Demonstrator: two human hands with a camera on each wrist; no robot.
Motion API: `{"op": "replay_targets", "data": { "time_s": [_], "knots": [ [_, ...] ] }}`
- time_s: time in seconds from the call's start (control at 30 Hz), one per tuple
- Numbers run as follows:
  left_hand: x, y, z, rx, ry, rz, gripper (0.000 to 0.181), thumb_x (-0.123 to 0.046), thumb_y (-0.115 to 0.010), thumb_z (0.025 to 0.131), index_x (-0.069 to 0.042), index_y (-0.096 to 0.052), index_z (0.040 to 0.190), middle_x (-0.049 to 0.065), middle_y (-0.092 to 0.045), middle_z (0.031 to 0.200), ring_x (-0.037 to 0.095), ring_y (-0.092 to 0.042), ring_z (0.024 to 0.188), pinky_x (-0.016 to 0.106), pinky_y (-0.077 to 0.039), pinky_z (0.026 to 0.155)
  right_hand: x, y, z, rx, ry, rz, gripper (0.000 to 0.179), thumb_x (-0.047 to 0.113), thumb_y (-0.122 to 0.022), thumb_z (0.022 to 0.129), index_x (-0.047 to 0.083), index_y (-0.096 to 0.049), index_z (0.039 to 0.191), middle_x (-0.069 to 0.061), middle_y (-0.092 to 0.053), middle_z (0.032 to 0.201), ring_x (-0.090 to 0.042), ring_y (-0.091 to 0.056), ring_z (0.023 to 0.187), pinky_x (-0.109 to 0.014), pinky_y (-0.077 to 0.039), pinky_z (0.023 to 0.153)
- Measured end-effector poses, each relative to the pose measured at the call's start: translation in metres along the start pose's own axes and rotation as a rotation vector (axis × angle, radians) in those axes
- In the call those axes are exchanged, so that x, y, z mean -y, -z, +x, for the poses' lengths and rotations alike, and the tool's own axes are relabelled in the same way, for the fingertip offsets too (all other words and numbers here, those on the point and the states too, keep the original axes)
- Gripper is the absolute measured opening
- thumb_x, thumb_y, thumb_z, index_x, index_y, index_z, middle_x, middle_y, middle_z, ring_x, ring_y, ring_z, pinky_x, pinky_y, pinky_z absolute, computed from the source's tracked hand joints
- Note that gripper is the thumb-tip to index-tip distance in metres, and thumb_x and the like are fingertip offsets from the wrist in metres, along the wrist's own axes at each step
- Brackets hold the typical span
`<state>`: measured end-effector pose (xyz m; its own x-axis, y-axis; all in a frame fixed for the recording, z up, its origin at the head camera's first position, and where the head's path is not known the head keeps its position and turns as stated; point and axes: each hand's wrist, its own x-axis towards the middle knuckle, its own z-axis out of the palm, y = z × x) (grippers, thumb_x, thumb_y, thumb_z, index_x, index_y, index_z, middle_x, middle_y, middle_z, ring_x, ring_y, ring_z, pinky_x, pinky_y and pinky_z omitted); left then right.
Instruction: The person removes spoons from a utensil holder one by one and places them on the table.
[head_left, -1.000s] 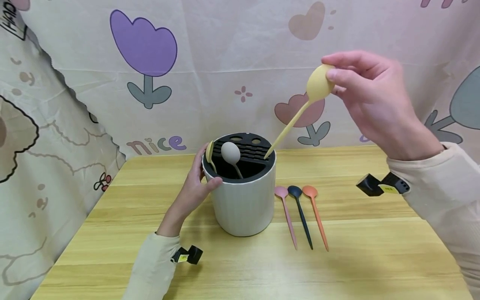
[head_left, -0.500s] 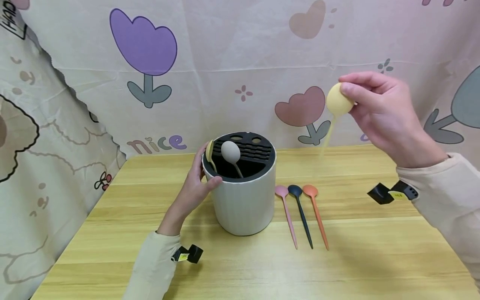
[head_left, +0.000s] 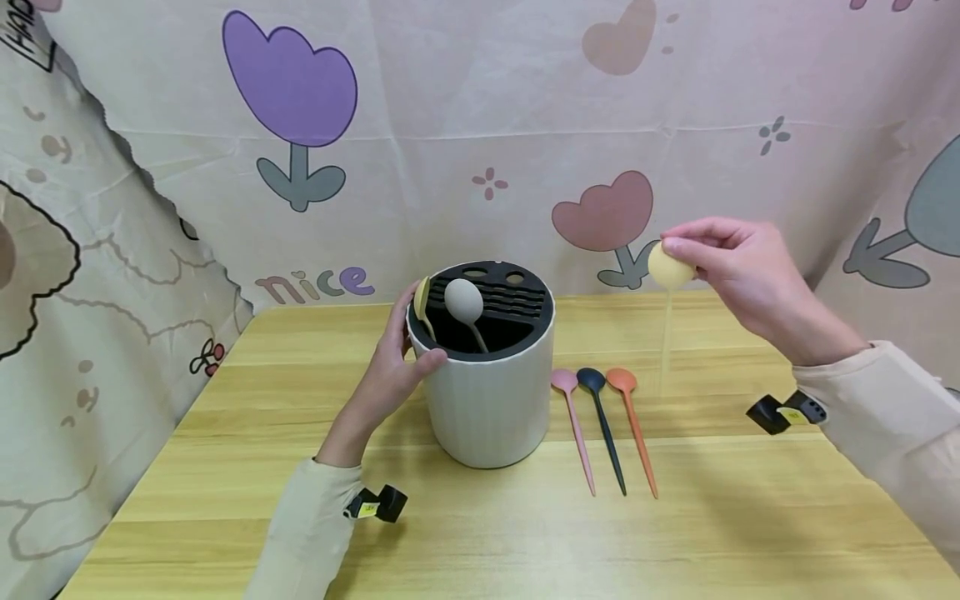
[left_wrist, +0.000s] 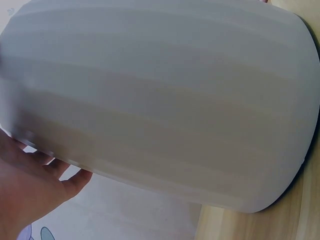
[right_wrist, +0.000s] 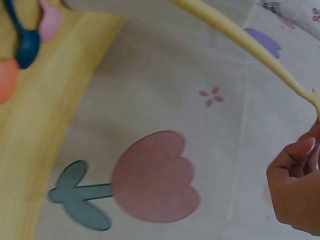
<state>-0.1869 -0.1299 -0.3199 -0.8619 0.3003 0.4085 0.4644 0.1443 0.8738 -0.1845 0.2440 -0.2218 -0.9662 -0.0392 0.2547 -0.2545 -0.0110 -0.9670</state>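
Note:
My right hand point(head_left: 757, 287) pinches a pale yellow spoon point(head_left: 670, 267) by its bowl, right of the holder and in the air. The spoon's handle hangs straight down, faint and blurred in the head view; in the right wrist view the handle point(right_wrist: 240, 37) shows clearly. Thumb and fingers of my left hand point(head_left: 378, 383) grip the upper left side of a white ribbed utensil holder point(head_left: 487, 412) with a black slotted top. Inside its open compartment a light grey spoon point(head_left: 463, 302) and another yellow spoon point(head_left: 422, 302) stand bowl up. The holder's wall fills most of the left wrist view.
On the wooden table point(head_left: 720, 517), right of the holder, lie a pink spoon point(head_left: 564, 381), a dark blue spoon point(head_left: 592, 381) and an orange spoon point(head_left: 622, 381), side by side with bowls away from me. A patterned cloth point(head_left: 450, 75) hangs behind the table.
My right hand has moved right, then down, with the yellow spoon. Its handle, earlier slanting toward the holder's rim, now hangs vertically. My left hand stays on the holder.

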Motion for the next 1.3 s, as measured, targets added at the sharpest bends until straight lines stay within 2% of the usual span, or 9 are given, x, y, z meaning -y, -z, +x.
{"op": "replay_targets", "data": {
  "time_s": [0.13,0.23,0.4,0.63,0.77,0.83,0.97,1.13,1.3],
  "knots": [
    [-0.001,0.0,0.001,0.002,-0.002,-0.003,0.114,-0.076,-0.065,0.071,-0.013,-0.019,0.154,0.011,-0.025,0.154,0.03,-0.029,0.135,0.058,-0.021,0.109,-0.019,0.013,-0.002,0.038,-0.092,-0.133,0.009,0.007,-0.071,0.088,0.013,-0.078,0.092,0.003,-0.072,0.088,-0.008,-0.063,0.077,-0.019,-0.051,0.069],
    [-0.001,0.001,0.001,0.003,-0.004,-0.006,0.114,-0.076,-0.065,0.071,-0.013,-0.019,0.154,0.011,-0.025,0.154,0.03,-0.029,0.135,0.058,-0.021,0.109,-0.036,0.023,-0.002,0.081,-0.153,-0.145,0.014,0.006,-0.069,0.09,0.016,-0.078,0.091,0.005,-0.072,0.089,-0.007,-0.064,0.077,-0.019,-0.051,0.069],
    [0.001,0.002,0.001,0.004,-0.008,-0.012,0.114,-0.075,-0.065,0.072,-0.012,-0.018,0.154,0.011,-0.024,0.154,0.03,-0.028,0.136,0.058,-0.02,0.11,-0.06,0.037,-0.003,0.089,-0.263,-0.297,0.009,0.018,-0.071,0.09,0.023,-0.078,0.091,0.016,-0.068,0.093,-0.002,-0.059,0.085,-0.019,-0.049,0.07],
    [0.002,0.002,-0.001,-0.003,-0.018,-0.022,0.113,-0.074,-0.066,0.072,-0.011,-0.018,0.154,0.011,-0.024,0.154,0.029,-0.029,0.135,0.058,-0.02,0.11,-0.085,0.051,-0.001,0.12,-0.357,-0.27,0.014,0.016,-0.069,0.091,0.028,-0.075,0.087,0.018,-0.067,0.092,-0.001,-0.059,0.085,-0.019,-0.049,0.072],
    [0.003,0.002,-0.001,0.0,-0.021,-0.024,0.113,-0.074,-0.066,0.073,-0.011,-0.018,0.154,0.011,-0.024,0.154,0.029,-0.028,0.135,0.058,-0.02,0.11,-0.095,0.058,0.0,0.139,-0.399,-0.27,0.012,0.018,-0.069,0.091,0.019,-0.075,0.102,0.017,-0.066,0.098,-0.001,-0.058,0.088,-0.02,-0.049,0.076],
    [0.003,0.002,0.0,0.002,-0.021,-0.024,0.113,-0.074,-0.065,0.073,-0.011,-0.018,0.154,0.011,-0.024,0.154,0.029,-0.028,0.135,0.058,-0.02,0.11,-0.099,0.063,-0.001,0.161,-0.413,-0.293,0.029,0.02,-0.069,0.092,0.008,-0.069,0.118,0.01,-0.064,0.111,0.001,-0.057,0.092,-0.02,-0.049,0.079],
    [0.003,0.001,0.0,0.003,-0.022,-0.022,0.113,-0.074,-0.065,0.072,-0.011,-0.018,0.154,0.011,-0.024,0.154,0.029,-0.028,0.135,0.058,-0.02,0.11,-0.107,0.072,-0.002,0.241,-0.44,-0.295,0.06,0.01,-0.068,0.091,-0.013,-0.04,0.139,-0.006,-0.056,0.123,-0.003,-0.058,0.095,-0.024,-0.049,0.086],
    [0.002,0.001,0.001,0.005,-0.027,-0.021,0.114,-0.074,-0.065,0.073,-0.01,-0.017,0.154,0.011,-0.023,0.154,0.03,-0.027,0.136,0.058,-0.019,0.11,-0.116,0.08,-0.004,0.339,-0.454,-0.219,0.067,-0.008,-0.065,0.086,-0.02,-0.028,0.14,-0.004,-0.063,0.108,-0.011,-0.062,0.094,-0.03,-0.05,0.089],
    [0.002,0.0,0.001,0.006,-0.022,-0.018,0.114,-0.074,-0.064,0.073,-0.01,-0.016,0.154,0.012,-0.021,0.155,0.031,-0.026,0.138,0.058,-0.018,0.111,-0.125,0.082,-0.004,0.384,-0.431,-0.29,0.066,-0.005,-0.069,0.083,-0.02,-0.034,0.137,-0.009,-0.063,0.108,-0.013,-0.061,0.095,-0.029,-0.05,0.088]
  ]
}}
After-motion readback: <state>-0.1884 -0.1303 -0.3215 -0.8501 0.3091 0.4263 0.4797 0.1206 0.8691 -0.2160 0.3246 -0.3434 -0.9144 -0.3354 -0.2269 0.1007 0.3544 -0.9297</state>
